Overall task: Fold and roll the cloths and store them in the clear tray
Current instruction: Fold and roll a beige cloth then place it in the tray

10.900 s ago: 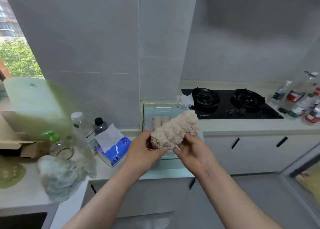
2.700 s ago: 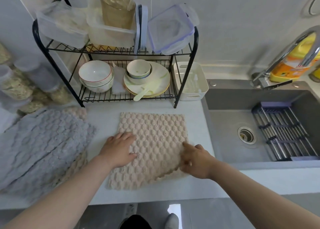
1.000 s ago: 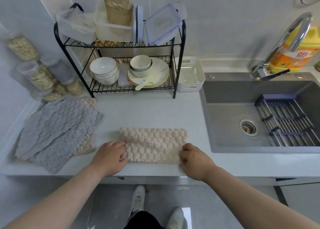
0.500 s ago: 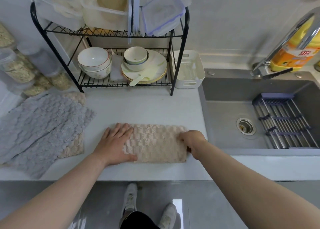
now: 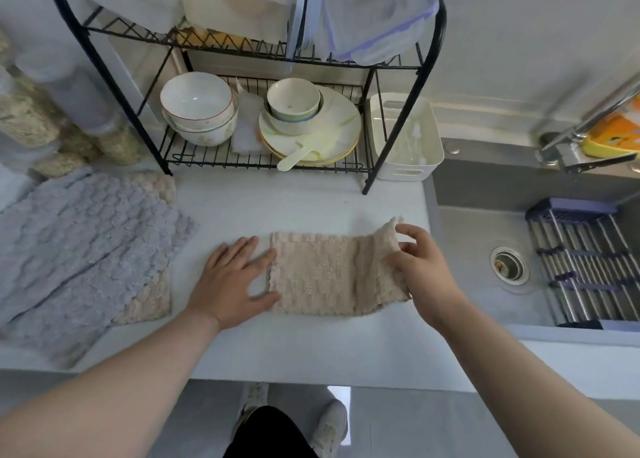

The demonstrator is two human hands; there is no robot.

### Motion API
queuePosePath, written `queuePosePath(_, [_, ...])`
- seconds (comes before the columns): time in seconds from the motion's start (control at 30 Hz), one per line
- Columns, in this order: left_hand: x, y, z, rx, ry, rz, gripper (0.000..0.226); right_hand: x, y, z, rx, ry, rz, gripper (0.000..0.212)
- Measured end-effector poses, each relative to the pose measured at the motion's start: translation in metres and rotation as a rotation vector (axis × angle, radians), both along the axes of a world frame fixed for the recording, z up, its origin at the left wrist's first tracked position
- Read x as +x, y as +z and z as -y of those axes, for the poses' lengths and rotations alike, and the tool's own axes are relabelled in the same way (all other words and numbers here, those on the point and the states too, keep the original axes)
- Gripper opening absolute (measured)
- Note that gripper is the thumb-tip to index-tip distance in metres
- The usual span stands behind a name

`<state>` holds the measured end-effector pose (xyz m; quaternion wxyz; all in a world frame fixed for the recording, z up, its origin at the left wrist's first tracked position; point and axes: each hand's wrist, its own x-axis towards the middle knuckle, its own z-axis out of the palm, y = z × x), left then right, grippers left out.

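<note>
A white counter fills mid-frame, with a sink at right and a black wire dish rack across the top. Grey cloths lie spread at the left edge. At centre, a folded beige cloth lies on the counter between both hands. The left hand rests flat, fingers straight, against the cloth's left edge. The right hand pinches the cloth's right end and lifts it off the surface.
</note>
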<state>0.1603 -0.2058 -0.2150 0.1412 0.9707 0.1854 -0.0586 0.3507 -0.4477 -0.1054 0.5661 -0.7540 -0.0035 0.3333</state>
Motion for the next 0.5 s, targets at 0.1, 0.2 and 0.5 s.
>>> queuePosePath(0.1, [-0.001, 0.000, 0.000, -0.005, 0.000, -0.016, 0.083, -0.021, 0.006, -0.032, 0.057, 0.074, 0.012, 0.035])
queuePosePath(0.2, [-0.001, 0.000, -0.002, -0.001, 0.005, -0.009, 0.083, -0.041, -0.010, -0.066, 0.045, 0.136, -0.010, 0.027])
queuePosePath(0.5, [-0.001, 0.003, -0.004, -0.031, 0.006, -0.010, 0.083, -0.061, -0.042, -0.101, -0.109, 0.218, -0.001, 0.021])
